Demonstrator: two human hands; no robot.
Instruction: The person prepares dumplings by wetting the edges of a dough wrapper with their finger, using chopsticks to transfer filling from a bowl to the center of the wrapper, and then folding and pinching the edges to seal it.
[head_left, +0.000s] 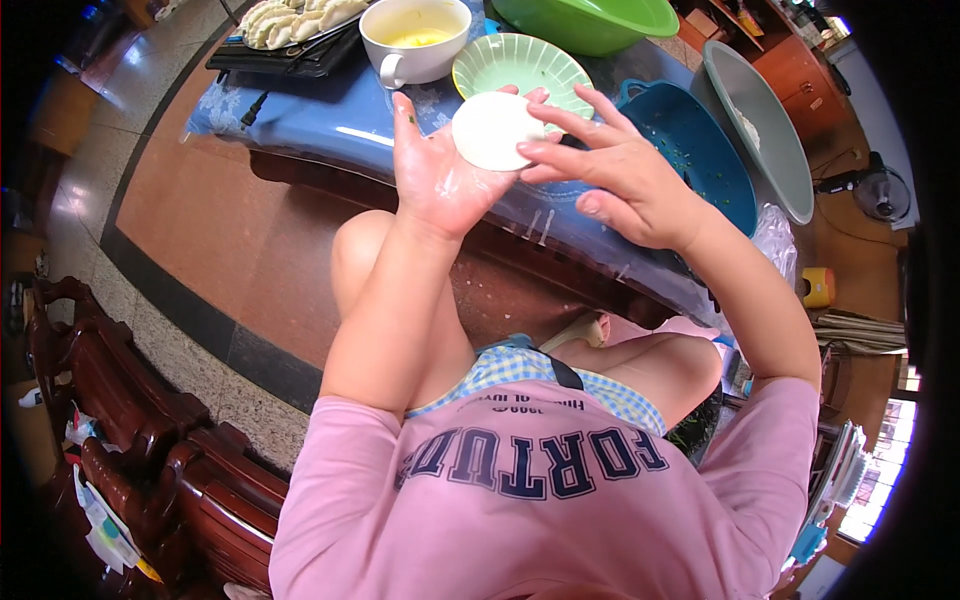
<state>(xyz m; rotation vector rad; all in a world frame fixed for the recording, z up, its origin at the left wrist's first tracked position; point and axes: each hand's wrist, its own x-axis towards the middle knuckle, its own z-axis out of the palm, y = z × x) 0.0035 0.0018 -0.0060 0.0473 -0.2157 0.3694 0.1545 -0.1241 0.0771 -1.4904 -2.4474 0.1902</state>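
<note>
A round white dumpling wrapper rests on the palm and fingers of my left hand, which is held palm up with the thumb apart. The fingertips of my right hand touch the wrapper's right edge; its thumb stands apart below. Beyond my hands is a pale green striped bowl, partly covered by them. To its left stands a white mug-like bowl with yellow liquid, apparently egg. Pleated dumplings lie on a tray at the upper left.
A blue plastic basin with green bits lies right of the bowl, beside a large grey basin holding some white powder. Behind stands a green basin. A blue cloth under clear plastic covers the table. Carved wooden seating is at lower left.
</note>
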